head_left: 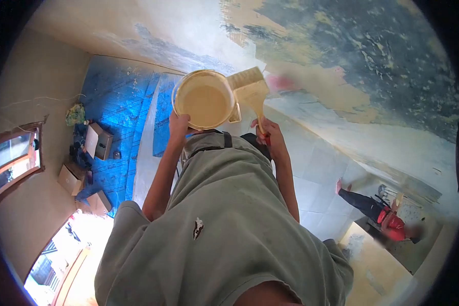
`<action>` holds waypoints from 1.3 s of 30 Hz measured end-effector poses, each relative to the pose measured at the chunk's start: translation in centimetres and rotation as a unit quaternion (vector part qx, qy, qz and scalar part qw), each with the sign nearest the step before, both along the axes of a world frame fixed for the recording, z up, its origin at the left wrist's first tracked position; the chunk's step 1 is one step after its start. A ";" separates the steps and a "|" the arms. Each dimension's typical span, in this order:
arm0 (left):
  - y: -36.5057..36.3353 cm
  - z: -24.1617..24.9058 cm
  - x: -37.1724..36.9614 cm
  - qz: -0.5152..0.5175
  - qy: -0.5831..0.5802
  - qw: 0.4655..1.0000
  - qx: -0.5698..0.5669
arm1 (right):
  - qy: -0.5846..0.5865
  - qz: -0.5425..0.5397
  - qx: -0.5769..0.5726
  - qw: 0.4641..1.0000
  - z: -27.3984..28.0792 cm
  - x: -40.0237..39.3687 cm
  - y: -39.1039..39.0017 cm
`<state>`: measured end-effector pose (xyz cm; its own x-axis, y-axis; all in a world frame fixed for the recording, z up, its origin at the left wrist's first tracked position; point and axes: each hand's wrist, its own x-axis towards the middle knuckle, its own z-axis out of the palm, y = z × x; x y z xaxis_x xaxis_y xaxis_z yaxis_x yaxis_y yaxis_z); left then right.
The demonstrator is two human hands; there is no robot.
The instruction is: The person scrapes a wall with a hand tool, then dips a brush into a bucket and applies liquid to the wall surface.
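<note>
My left hand [179, 125] is closed on the near rim of a round bucket [176, 92], thumb over the edge. Cream-coloured paint [204, 106] fills the inside of the bucket. Between the fingers of my right hand [271, 136] is the handle of a wide, flat paintbrush [252, 95]. Its cream-coated bristles point up and away from me, close beside the bucket's right rim. Both hands are held out in front of my grey shirt [234, 199].
A wall [336, 56] with patchy dark and cream paint rises ahead. Blue sheeting [112, 92] lies at the left with cardboard boxes [103, 143] on it. Further left is a window [15, 158]. A person in a red top [392, 222] is at the right.
</note>
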<state>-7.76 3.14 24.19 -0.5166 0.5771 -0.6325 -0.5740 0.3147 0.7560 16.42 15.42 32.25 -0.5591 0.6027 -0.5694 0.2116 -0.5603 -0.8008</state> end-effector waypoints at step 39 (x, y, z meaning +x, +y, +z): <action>-4.7 1.9 -6.1 0.108 0.015 0.994 -0.027 | 0.170 -0.161 -0.138 0.962 7.1 -11.4 10.2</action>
